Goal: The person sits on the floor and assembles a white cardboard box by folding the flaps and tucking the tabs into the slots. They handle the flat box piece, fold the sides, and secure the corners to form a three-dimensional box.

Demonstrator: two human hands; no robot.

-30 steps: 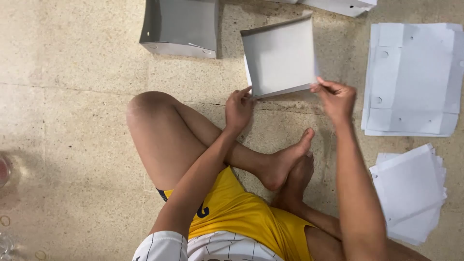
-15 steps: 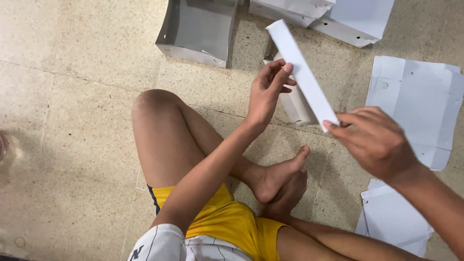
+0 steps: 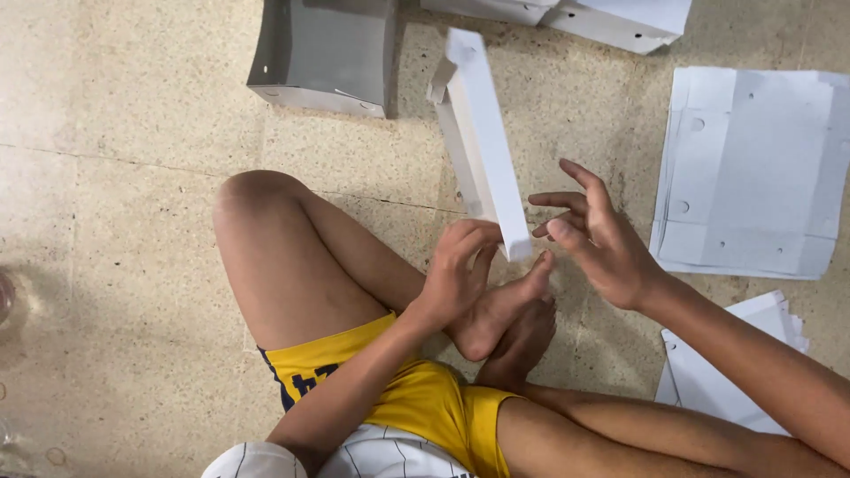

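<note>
Head view. Left hand (image 3: 456, 270) pinches the near end of a white folded tray (image 3: 482, 142), fingers closed on its lower corner; the tray stands on edge above the crossed feet (image 3: 500, 310), tilting away toward the top of the frame, its inside mostly hidden. Right hand (image 3: 598, 235) hovers just beside that end, fingers spread, touching nothing. Grey tray (image 3: 323, 53) lies on the floor (image 3: 115, 221), cut off at top. Flat sheets (image 3: 753, 168) lie at right; a lower stack (image 3: 735, 372) is partly hidden by the right forearm.
</note>
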